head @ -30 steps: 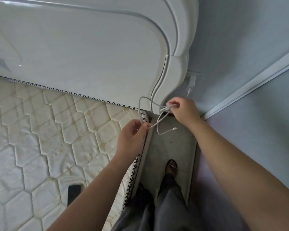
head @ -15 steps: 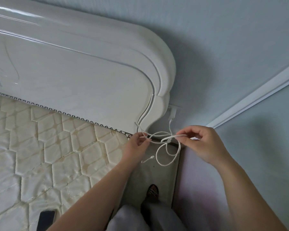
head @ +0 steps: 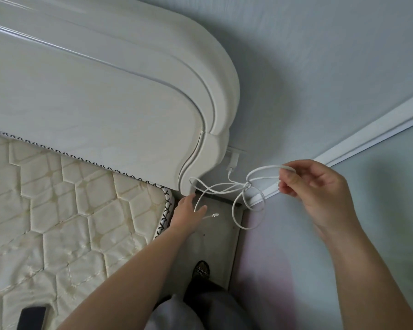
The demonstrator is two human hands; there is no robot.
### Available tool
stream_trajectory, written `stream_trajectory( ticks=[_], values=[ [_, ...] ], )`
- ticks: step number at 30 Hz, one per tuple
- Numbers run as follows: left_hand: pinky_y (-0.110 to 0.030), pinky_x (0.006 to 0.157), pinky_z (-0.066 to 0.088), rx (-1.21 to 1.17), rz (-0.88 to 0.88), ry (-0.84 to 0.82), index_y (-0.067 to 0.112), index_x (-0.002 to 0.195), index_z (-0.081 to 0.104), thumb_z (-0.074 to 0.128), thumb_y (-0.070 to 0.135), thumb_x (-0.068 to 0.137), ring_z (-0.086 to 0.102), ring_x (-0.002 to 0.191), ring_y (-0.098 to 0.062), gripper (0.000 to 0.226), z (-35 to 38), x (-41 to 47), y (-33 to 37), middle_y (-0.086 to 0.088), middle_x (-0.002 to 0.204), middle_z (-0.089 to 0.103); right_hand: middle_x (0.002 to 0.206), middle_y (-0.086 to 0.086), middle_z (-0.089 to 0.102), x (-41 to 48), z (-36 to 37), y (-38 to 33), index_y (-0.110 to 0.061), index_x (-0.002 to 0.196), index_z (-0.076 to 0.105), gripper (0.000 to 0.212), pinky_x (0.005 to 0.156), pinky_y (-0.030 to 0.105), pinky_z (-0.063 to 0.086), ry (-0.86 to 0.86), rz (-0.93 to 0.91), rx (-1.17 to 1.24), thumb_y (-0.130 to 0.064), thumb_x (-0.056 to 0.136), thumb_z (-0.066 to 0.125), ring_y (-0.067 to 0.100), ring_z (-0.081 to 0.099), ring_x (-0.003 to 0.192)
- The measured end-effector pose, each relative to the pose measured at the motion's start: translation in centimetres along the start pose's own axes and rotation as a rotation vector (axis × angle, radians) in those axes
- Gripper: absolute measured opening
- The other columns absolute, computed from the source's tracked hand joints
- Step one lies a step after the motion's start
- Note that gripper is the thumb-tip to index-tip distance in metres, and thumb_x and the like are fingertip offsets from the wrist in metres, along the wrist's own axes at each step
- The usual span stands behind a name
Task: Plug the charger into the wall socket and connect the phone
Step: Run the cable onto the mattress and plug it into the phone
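A white charger (head: 233, 160) sits plugged into the wall socket (head: 236, 151) just right of the headboard. Its white cable (head: 224, 188) hangs from it in tangled loops. My right hand (head: 312, 184) pinches a loop of the cable up at the right. My left hand (head: 188, 211) is lower, beside the mattress corner, holding the strand close to the free connector (head: 214, 215), which dangles just right of its fingers. The dark phone (head: 31, 317) lies flat on the mattress at the bottom left, far from both hands.
A glossy white headboard (head: 105, 96) fills the upper left, with a cream quilted mattress (head: 57, 210) below it. A narrow floor gap (head: 215, 244) runs between bed and wall, with my patterned slipper (head: 202, 270) in it. A white trim strip (head: 343, 153) crosses the blue-grey wall.
My right hand has pulled its cable loop up and to the right, spreading the tangle. My left hand has dropped lower toward the connector end. The view has tilted upward.
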State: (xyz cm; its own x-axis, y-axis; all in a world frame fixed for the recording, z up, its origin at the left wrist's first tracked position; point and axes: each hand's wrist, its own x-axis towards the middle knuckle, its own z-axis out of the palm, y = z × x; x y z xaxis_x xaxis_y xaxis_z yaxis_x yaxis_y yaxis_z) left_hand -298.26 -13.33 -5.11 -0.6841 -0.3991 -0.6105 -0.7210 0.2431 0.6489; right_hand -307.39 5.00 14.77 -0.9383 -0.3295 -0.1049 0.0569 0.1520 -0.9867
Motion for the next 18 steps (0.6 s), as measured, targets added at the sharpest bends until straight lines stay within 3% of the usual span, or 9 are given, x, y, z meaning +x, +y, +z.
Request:
stream_trajectory(
  ticks=[3,6,8,10,11,13,15,18],
  values=[
    [-0.04,0.102,0.036,0.08,0.024,-0.055,0.004,0.132,0.041,0.056,0.032,0.085,0.045,0.124,-0.033,0.057,0.9,1.9,0.0,-0.019,0.137,0.048,0.057,-0.006,0.066,0.1,-0.5,0.1,-0.025,0.071,0.072,0.015,0.057,0.017,0.054,0.038,0.012,0.02,-0.035,0.06,0.073,0.006,0.06,0.053],
    [-0.039,0.098,0.04,0.057,0.047,-0.087,0.01,0.134,0.042,0.055,0.032,0.085,0.05,0.119,-0.031,0.055,2.0,3.2,-0.1,-0.014,0.131,0.053,0.057,-0.006,0.065,0.2,-0.9,0.3,-0.022,0.07,0.071,0.017,0.055,0.016,0.052,0.078,0.021,0.047,-0.035,0.059,0.073,0.007,0.059,0.053],
    [-0.032,0.081,0.045,0.033,0.06,-0.078,0.015,0.117,0.053,0.052,0.033,0.087,0.059,0.101,-0.027,0.036,2.3,3.4,-0.1,-0.006,0.105,0.065,0.057,-0.006,0.066,0.1,-1.0,0.6,-0.022,0.07,0.07,0.016,0.056,0.016,0.052,0.074,0.025,0.048,-0.034,0.06,0.073,0.007,0.059,0.053],
    [-0.028,0.061,0.04,-0.014,0.094,-0.055,0.019,0.092,0.057,0.047,0.032,0.09,0.059,0.078,-0.024,0.016,1.5,2.9,0.0,0.002,0.074,0.061,0.059,-0.007,0.068,0.1,-0.7,1.1,-0.023,0.072,0.071,0.008,0.056,0.015,0.052,0.04,0.03,0.034,-0.026,0.065,0.073,0.006,0.06,0.054],
    [-0.027,0.058,0.039,-0.041,0.112,-0.039,0.021,0.084,0.057,0.046,0.031,0.092,0.056,0.072,-0.023,0.017,0.7,2.3,0.2,0.004,0.066,0.058,0.061,-0.008,0.069,0.0,-0.3,1.5,-0.023,0.072,0.071,0.005,0.057,0.014,0.052,0.016,0.043,0.027,-0.02,0.069,0.073,0.005,0.061,0.055],
    [-0.031,0.062,0.042,-0.083,0.136,0.003,0.02,0.08,0.061,0.047,0.032,0.092,0.056,0.069,-0.022,0.021,-1.3,0.9,0.1,0.002,0.067,0.06,0.062,-0.011,0.071,-0.2,1.0,3.0,-0.023,0.071,0.071,0.017,0.057,0.013,0.052,-0.035,0.084,-0.003,-0.007,0.074,0.071,0.001,0.063,0.057],
    [-0.032,0.064,0.044,-0.1,0.155,0.05,0.021,0.084,0.065,0.048,0.034,0.091,0.057,0.069,-0.018,0.023,-3.7,-1.2,-0.2,0.002,0.07,0.063,0.062,-0.011,0.071,-0.5,2.8,4.7,-0.024,0.071,0.07,0.019,0.059,0.016,0.052,-0.104,0.154,-0.055,-0.006,0.075,0.072,0.001,0.063,0.058],
    [-0.017,0.051,0.037,-0.11,0.17,0.141,0.025,0.078,0.064,0.047,0.034,0.09,0.048,0.051,0.0,0.022,-7.3,-5.1,-1.4,0.012,0.054,0.056,0.063,-0.012,0.071,-1.2,6.2,6.9,-0.027,0.072,0.069,0.017,0.064,0.019,0.049,-0.202,0.217,-0.16,-0.011,0.074,0.074,0.0,0.062,0.059]
  ],
)
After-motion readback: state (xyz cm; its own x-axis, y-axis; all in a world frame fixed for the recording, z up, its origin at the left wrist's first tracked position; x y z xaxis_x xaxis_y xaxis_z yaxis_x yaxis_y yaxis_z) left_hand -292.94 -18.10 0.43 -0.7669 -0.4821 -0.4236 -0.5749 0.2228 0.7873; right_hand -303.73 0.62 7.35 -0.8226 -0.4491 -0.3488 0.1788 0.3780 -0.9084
